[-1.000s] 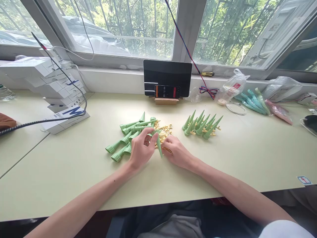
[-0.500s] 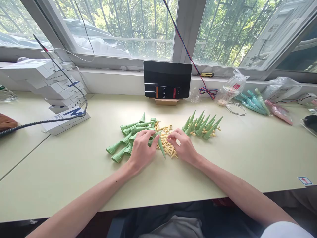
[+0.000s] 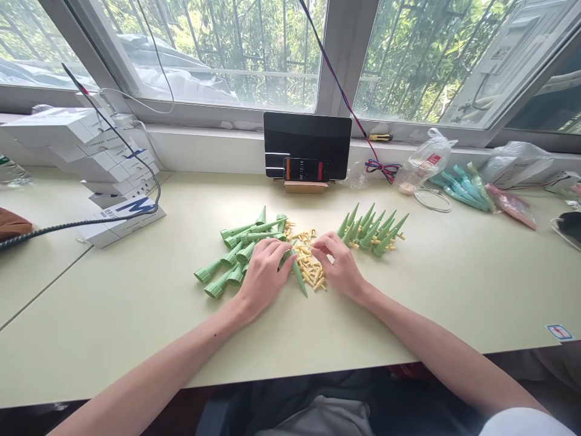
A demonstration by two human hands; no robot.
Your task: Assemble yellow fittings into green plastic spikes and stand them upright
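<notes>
My left hand (image 3: 267,269) is closed around a green cone-shaped watering spike (image 3: 299,278), whose pointed tip slants down to the right. My right hand (image 3: 338,263) is held in a pinch above small yellow plastic valves (image 3: 313,275); whatever sits between its fingertips is too small to make out. Left of my left hand lies a heap of loose green spikes (image 3: 218,281), partly covered by that hand. Behind my right hand, several green spikes with yellow valves in them (image 3: 370,233) stand in rows, points up.
At the back a phone (image 3: 307,170) showing a timer leans on a black panel (image 3: 306,136) over a small cardboard box (image 3: 306,187). White boxes (image 3: 115,163) are stacked at the left. Plastic bags (image 3: 424,163) and a white cable (image 3: 433,200) lie at the back right.
The spike in my left hand has shifted slightly, its tip now lower and further right. My right hand has moved a little to the right, still pinched.
</notes>
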